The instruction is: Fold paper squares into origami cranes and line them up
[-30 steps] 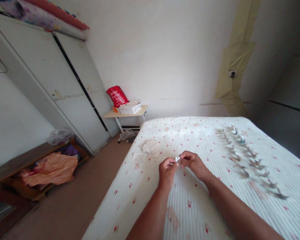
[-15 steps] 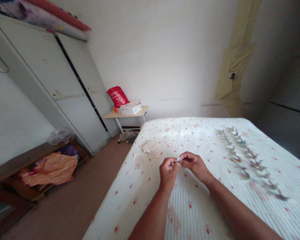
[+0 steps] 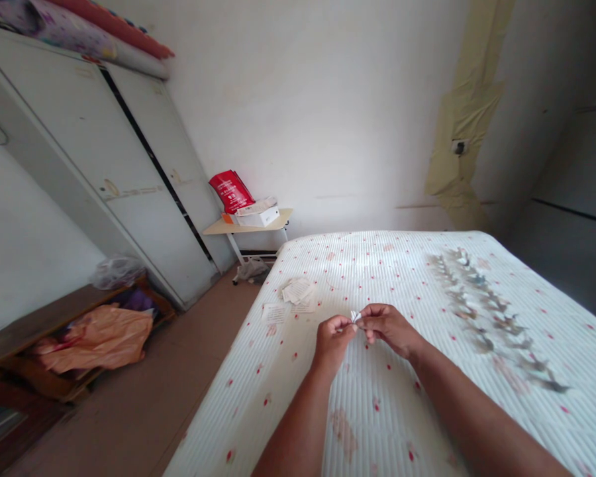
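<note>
Between my two hands, over the middle of the bed, is a small piece of folded paper (image 3: 355, 317), white with dark print. My left hand (image 3: 334, 341) pinches its left side between thumb and fingers. From the right, my right hand (image 3: 388, 327) pinches the other side, fingers curled together. My fingertips cover part of the paper, so its full shape is hidden. A loose stack of printed paper pieces (image 3: 297, 291) lies on the bed beyond my left hand. To the right, several small folded paper figures (image 3: 496, 305) stand in rows, blurred.
The bed (image 3: 377, 391) has a white striped cover with red dots. Behind it at left, a small table (image 3: 218, 228) bears a red bag (image 3: 232, 192) and a white box (image 3: 261, 217). A grey cabinet (image 3: 144, 205) and a low wooden bench (image 3: 10, 344) with an orange plastic bag (image 3: 99, 338) stand left.
The folded paper between my fingertips now stands up higher and shows more of itself. My right hand's fingers have shifted slightly. The view has moved a little.
</note>
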A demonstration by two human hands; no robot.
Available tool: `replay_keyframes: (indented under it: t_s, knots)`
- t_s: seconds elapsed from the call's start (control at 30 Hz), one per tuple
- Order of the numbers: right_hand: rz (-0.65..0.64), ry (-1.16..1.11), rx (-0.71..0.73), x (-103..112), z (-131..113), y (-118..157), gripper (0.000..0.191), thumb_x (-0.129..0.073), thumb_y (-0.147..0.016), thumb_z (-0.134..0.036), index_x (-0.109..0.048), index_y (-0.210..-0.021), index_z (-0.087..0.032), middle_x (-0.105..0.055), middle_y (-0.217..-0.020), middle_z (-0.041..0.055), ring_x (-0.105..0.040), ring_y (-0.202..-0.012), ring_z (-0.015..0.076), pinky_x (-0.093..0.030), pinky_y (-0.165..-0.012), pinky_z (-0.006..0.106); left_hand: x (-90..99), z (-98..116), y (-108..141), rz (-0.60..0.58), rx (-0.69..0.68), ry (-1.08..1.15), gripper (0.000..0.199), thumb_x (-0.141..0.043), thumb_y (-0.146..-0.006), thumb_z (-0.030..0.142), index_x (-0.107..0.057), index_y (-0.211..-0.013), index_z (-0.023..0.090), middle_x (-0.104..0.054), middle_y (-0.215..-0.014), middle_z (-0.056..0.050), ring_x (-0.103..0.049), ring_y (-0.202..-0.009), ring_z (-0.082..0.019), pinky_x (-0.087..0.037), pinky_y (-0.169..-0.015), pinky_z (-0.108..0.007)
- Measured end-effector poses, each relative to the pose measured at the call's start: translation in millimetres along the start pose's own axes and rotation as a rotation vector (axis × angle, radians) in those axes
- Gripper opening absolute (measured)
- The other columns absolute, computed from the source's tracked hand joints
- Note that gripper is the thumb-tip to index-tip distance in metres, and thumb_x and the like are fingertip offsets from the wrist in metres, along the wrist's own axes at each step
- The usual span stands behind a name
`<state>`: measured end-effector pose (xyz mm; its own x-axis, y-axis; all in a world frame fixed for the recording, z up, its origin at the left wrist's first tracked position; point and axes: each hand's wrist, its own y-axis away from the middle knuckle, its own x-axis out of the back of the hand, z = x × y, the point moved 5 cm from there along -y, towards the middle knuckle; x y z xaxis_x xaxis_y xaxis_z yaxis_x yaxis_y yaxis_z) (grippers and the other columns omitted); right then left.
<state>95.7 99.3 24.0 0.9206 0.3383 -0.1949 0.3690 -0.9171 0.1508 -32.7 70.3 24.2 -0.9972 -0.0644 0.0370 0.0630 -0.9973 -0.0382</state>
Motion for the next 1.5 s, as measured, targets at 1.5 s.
replay_keyframes:
  t_s: [1.5]
  knots:
    - [-0.097, 0.365, 0.230, -6.5, 7.9, 2.4, 0.023, -0.051, -0.077, -0.039, -0.050, -0.071, -0.018, -0.046, -0.049, -0.0065, -0.041, -0.046, 0.0081, -0.034, -0.049, 0.022, 3.0, -2.0, -4.4, -0.016, -0.118, -0.150, 0.017, -0.051, -0.069, 0.029, -0.055, -0.065, 0.013, -0.043, -0.055, 0.004, -0.034, -0.052, -0.007, -0.028, -0.051, -0.019]
